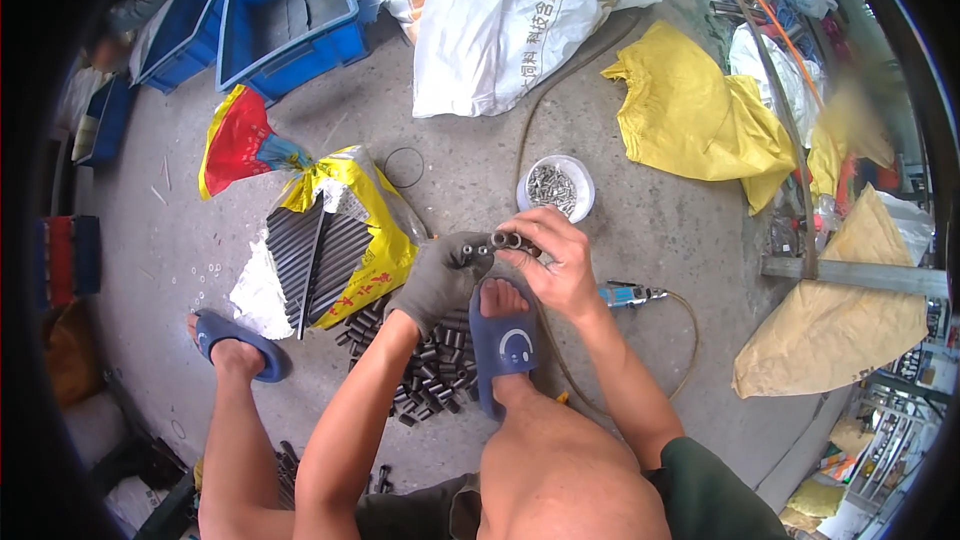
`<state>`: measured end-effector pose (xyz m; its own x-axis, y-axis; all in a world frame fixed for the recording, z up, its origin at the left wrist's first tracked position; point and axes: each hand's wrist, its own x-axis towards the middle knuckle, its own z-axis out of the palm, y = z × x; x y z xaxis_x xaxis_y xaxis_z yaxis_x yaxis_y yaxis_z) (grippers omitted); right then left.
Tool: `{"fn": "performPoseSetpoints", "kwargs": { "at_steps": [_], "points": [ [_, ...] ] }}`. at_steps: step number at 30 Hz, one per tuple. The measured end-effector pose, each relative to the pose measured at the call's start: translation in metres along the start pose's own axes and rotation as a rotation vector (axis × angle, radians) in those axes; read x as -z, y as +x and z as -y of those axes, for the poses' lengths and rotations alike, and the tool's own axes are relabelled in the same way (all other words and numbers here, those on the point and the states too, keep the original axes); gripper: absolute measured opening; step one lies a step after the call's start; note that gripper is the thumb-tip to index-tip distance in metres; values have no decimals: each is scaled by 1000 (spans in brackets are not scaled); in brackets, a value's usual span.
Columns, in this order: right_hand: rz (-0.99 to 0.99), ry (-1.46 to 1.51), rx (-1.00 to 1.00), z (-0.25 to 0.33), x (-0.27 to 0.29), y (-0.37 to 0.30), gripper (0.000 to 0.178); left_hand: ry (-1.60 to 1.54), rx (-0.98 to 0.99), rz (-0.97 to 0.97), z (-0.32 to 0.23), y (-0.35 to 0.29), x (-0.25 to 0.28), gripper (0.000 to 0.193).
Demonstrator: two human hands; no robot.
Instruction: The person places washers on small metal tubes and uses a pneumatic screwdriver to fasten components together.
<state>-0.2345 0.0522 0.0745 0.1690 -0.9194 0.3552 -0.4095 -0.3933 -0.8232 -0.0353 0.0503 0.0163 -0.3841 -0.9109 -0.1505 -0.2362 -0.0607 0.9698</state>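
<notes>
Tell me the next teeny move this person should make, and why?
Perhaps ease the gloved left grip a little toward the bare right grip: the left holds small round-ended pieces, the right pinches dark tubes, and they sit almost side by side, so lining up their ends looks easy.

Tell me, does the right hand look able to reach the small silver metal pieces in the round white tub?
Probably yes: the right hand is near the round white tub, and the small silver metal pieces lie uncovered, but it may first need to release the dark tubular pieces.
</notes>
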Motion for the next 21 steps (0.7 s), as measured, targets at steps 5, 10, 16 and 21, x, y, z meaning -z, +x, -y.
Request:
{"fn": "performPoseSetpoints", "kwargs": {
  "at_steps": [5, 10, 16, 21],
  "points": [
    [47, -38, 96, -5, 8, 1, 27, 21, 82, 84, -8, 3, 10, 25],
    [13, -134, 164, -2, 6, -2, 27, -4, -18, 44, 1, 1, 1, 26],
    [-78, -211, 58, 9, 0, -4, 26, 20, -42, -376, 0, -4, -40, 27],
    [51, -141, 27, 6, 22, 0, 32, -77, 7, -71, 12, 1, -15, 28]
  ]
}}
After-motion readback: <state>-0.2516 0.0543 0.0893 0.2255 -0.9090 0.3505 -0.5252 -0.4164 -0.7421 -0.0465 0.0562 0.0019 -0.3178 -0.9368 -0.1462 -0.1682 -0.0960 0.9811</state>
